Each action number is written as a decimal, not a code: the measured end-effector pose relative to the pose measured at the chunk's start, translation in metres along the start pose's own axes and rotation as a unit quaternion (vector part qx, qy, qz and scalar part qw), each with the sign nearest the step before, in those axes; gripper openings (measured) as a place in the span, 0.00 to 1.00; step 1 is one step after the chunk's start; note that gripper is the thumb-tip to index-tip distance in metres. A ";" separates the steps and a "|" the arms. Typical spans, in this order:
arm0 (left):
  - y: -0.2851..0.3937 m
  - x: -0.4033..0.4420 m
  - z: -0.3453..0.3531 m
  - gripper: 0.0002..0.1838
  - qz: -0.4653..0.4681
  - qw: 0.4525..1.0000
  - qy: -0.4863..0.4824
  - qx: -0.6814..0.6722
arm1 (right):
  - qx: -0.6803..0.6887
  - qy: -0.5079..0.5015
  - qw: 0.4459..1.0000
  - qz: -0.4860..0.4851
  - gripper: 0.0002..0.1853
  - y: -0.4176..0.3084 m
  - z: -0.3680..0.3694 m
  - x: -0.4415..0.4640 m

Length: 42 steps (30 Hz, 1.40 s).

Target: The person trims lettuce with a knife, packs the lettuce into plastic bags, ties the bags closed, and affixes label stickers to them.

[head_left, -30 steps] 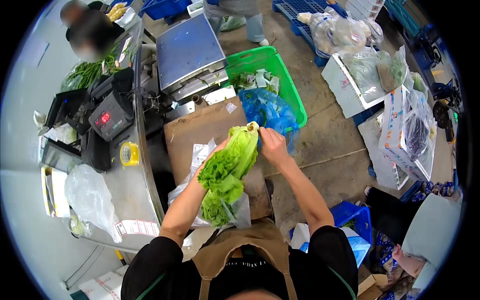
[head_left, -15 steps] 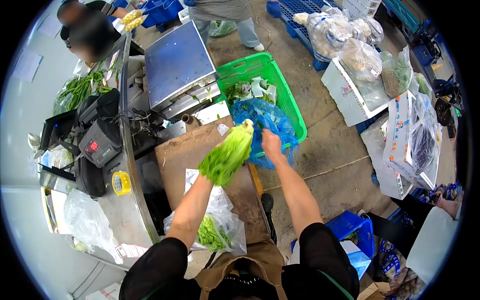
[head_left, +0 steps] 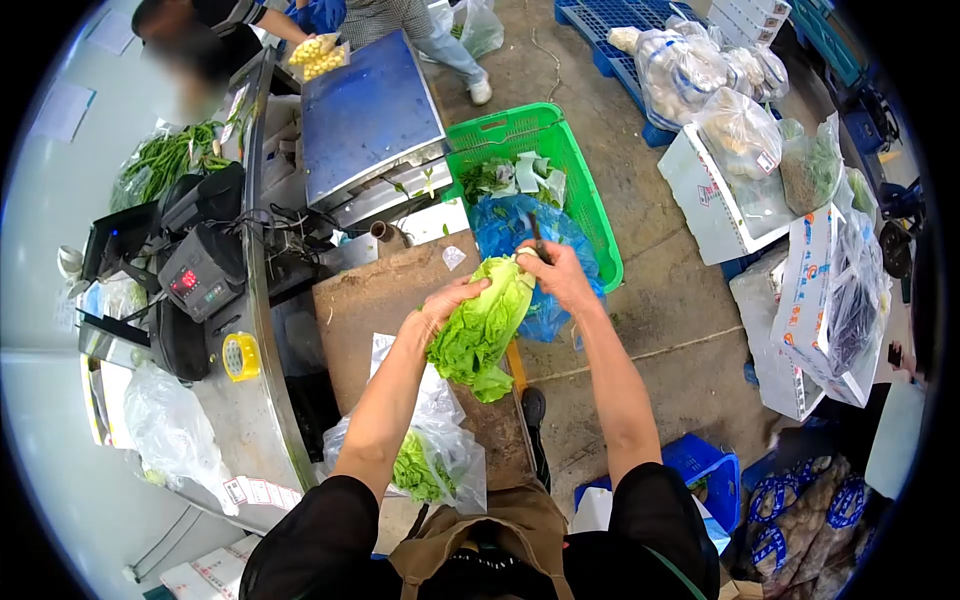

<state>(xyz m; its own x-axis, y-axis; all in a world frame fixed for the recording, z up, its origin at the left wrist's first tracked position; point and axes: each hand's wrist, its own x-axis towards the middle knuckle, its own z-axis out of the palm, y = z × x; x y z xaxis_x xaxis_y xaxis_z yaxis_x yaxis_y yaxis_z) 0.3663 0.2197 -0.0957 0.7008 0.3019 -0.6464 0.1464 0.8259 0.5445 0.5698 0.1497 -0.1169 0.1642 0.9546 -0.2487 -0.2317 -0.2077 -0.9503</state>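
Note:
A head of green leaf lettuce (head_left: pixel 480 325) is in my left hand (head_left: pixel 448 303), whose fingers wrap round its side. Its pale cut end points up and to the right. My right hand (head_left: pixel 558 274) is closed at that end, with a thin dark knife (head_left: pixel 536 230) sticking up from the fingers; the grip itself is partly hidden. Below lies a brown board (head_left: pixel 350 300), and on its near part a clear plastic bag (head_left: pixel 465 450) holds more lettuce (head_left: pixel 420 470). Behind my right hand, a blue plastic bag (head_left: pixel 560 235) sits in the green crate (head_left: pixel 595 200).
A metal scale platform (head_left: pixel 370 120) stands ahead left. Along the left runs a steel counter (head_left: pixel 255 400) with a scale display (head_left: pixel 195 280) and yellow tape (head_left: pixel 240 356). White foam boxes (head_left: pixel 705 200) stand at right. Another person holds a bag of yellowish pieces (head_left: pixel 320 58).
My left hand has turned the lettuce, bringing its fingers into view. My right hand has come in to the lettuce's cut end. The other person's bag has moved right over the scale platform.

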 end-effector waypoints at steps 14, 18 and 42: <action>0.003 -0.069 0.011 0.42 0.219 0.957 0.077 0.171 | -0.314 0.286 0.900 -0.093 0.22 0.041 -0.025 0.031; 0.001 -0.133 0.017 0.42 0.295 0.929 0.112 0.191 | -0.147 0.108 0.981 0.072 0.15 0.050 0.029 0.009; -0.141 -0.493 -0.100 0.42 0.335 0.751 0.531 0.204 | 0.135 -0.300 0.924 0.196 0.26 0.056 0.509 -0.120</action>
<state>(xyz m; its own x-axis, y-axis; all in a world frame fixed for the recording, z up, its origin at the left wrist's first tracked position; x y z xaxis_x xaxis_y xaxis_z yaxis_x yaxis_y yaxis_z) -0.0696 0.0020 0.0922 -0.2086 0.9732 -0.0970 0.3635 0.1692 0.9161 0.0487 0.1322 -0.0452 -0.5252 0.7812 -0.3375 -0.4049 -0.5782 -0.7083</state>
